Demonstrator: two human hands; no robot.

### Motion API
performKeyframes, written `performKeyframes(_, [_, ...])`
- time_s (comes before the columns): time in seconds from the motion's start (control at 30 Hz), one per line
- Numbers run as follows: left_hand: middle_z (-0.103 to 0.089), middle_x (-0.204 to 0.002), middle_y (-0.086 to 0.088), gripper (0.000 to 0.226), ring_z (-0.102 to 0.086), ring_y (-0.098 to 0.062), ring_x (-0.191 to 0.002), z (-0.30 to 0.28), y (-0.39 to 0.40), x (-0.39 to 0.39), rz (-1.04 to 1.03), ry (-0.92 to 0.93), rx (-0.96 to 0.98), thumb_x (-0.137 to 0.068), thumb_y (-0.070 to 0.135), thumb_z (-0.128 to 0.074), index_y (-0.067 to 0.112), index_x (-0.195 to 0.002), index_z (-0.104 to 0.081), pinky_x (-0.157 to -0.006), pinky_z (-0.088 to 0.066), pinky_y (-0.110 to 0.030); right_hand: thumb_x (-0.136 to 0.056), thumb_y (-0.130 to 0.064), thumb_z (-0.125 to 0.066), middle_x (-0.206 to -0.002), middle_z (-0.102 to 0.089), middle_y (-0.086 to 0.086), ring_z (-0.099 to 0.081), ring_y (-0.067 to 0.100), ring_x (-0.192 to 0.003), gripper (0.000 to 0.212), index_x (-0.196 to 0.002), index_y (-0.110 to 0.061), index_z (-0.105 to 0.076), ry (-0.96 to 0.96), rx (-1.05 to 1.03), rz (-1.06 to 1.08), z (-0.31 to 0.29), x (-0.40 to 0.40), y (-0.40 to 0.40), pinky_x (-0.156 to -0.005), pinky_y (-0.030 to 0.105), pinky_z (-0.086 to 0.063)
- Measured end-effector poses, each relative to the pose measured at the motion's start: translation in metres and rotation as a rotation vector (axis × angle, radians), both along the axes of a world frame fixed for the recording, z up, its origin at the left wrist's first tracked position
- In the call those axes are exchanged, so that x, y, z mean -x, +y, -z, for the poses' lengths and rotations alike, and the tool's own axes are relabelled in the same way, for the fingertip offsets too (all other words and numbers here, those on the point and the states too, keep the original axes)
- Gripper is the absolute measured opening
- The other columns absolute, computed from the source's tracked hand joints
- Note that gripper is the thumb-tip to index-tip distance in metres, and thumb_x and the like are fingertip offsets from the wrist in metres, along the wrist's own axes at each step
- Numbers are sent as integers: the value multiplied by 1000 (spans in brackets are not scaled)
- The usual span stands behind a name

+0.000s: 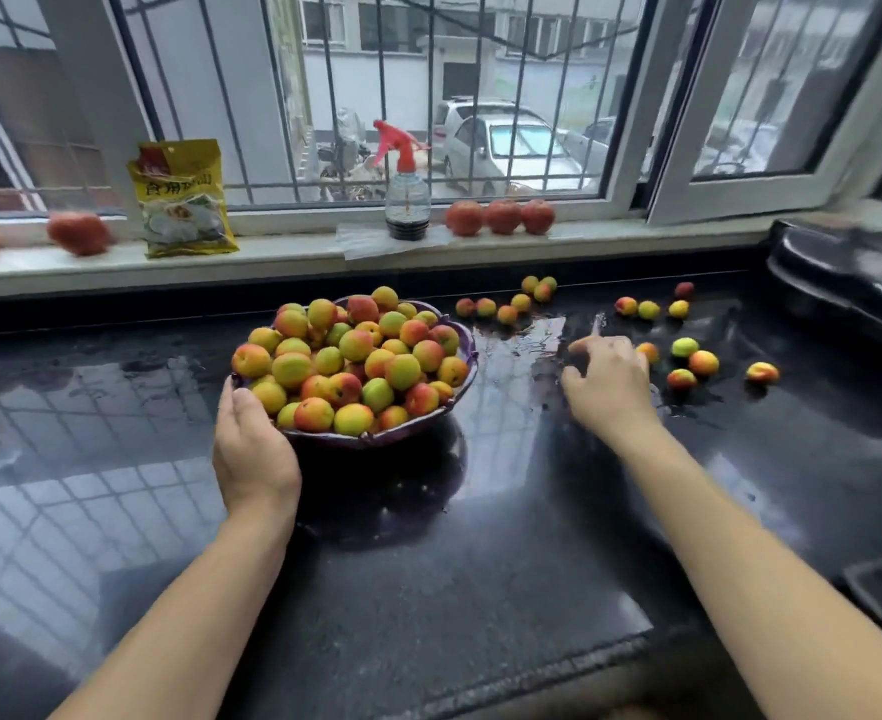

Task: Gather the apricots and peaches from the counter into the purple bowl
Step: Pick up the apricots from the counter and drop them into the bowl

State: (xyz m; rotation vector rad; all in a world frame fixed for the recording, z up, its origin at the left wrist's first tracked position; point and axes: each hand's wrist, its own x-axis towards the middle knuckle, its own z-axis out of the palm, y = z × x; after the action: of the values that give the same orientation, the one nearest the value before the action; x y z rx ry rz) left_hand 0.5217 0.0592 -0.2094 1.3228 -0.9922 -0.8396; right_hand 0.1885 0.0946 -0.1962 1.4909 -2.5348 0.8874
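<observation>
The purple bowl [376, 440] stands mid-counter, heaped with orange, red and green apricots [355, 356]. My left hand [251, 444] grips its near-left rim, thumb over the edge. My right hand [610, 387] hovers low over the wet counter to the bowl's right, fingers loosely spread and holding nothing. Just beyond its fingertips lies an apricot [647, 351]. Several loose fruits [693, 363] lie to its right, and more are scattered further back [516, 302] [647, 309].
The black stone counter [480, 563] is wet and reflective. On the windowsill stand a yellow packet [181, 200], a red-topped spray bottle [407, 194] and several large red peaches [501, 216] [79, 232]. A dark appliance [854, 272] sits far right.
</observation>
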Motion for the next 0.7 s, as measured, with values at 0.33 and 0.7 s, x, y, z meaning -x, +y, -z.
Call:
performKeyframes(0.33, [-65,-148,3,74,-57,-24,-140,6,-29,40,232,-2,-57,-89,68,-28,36,-150,-58,-121,-43,-55,-99,-20,-48,-146,-40,15,-38,39,-125,45,-143,-14,-48,53,-71,304,23,72,48,-105,46,-38])
performKeyframes(0.7, [-81,-117,2,38,-75,-26,-115,1,-49,51,362,137,-53,-100,51,-50,36,-117,-80,-104,-58,-58,-92,-18,-65,-118,-62,15,-57,36,-109,23,-113,-10,-63,-62,293,210,16,76,34,-95,41,-45])
